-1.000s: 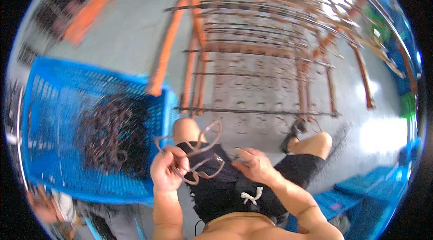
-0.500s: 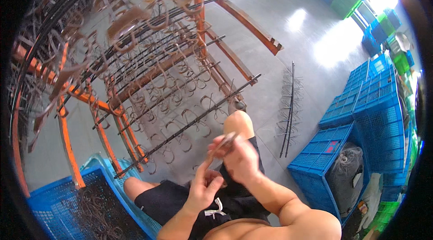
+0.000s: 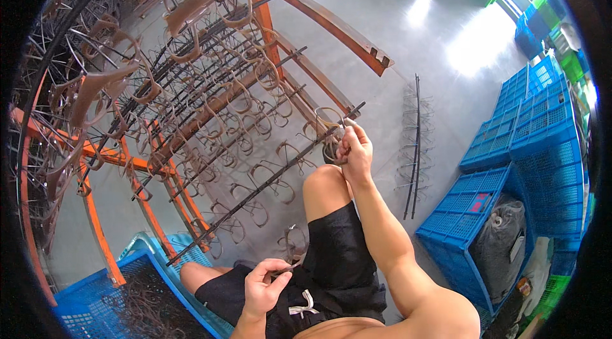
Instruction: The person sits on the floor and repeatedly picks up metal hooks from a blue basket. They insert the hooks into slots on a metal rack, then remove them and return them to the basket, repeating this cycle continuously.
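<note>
The left hand (image 3: 262, 289), over the lap, grips a brown frame (image 3: 288, 268) while the right hand (image 3: 355, 150) pinches a second frame (image 3: 329, 108) at the right end of the near bar (image 3: 274, 187) on the orange rack (image 3: 259, 14), its left end near a blue crate (image 3: 89, 313).

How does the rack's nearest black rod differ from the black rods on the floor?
The rack's nearest black rod holds brown eyeglass frames; the floor rods show bare, thin prongs. The right hand is at the rack rod's upper end; the floor rods lie untouched. Both are long, slender and black.
</note>
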Motion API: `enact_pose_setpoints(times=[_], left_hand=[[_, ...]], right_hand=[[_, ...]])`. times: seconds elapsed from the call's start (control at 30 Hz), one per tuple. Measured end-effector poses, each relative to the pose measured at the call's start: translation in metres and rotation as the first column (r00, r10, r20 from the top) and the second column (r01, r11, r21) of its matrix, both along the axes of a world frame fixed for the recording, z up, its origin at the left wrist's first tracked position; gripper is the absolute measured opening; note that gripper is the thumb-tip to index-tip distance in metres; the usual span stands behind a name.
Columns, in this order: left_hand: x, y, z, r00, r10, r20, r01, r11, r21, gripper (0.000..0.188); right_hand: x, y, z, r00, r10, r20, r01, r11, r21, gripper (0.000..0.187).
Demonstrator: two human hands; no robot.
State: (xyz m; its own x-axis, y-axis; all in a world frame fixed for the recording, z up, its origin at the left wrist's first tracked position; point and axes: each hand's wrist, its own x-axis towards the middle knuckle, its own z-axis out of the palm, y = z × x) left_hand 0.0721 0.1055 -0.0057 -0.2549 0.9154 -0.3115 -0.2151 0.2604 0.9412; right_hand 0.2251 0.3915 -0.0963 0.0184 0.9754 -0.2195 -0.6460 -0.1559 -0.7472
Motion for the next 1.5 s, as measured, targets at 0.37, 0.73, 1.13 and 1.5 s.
enact_pose_setpoints(times=[0.37, 0.73, 1.13, 1.5], left_hand=[[0.002, 0.006, -0.003, 0.996, 0.071, 0.062, -0.067, 0.995, -0.067, 0.021], [0.000, 0.007, -0.004, 0.994, 0.086, 0.069, -0.081, 0.993, -0.080, 0.021], [-0.002, 0.007, -0.006, 0.992, 0.082, 0.094, -0.075, 0.994, -0.079, 0.021], [-0.004, -0.004, -0.014, 0.991, 0.104, 0.088, -0.095, 0.990, -0.100, 0.021]], right_hand=[[-0.008, -0.005, 0.013, 0.992, 0.127, 0.006, -0.127, 0.990, -0.060, 0.017], [-0.016, -0.002, 0.003, 0.991, 0.119, -0.057, -0.122, 0.990, -0.070, 0.018], [-0.013, -0.004, 0.003, 0.972, 0.236, 0.006, -0.236, 0.972, -0.010, 0.024], [-0.017, -0.010, 0.030, 0.834, 0.493, 0.247, -0.493, 0.867, -0.067, 0.030]])
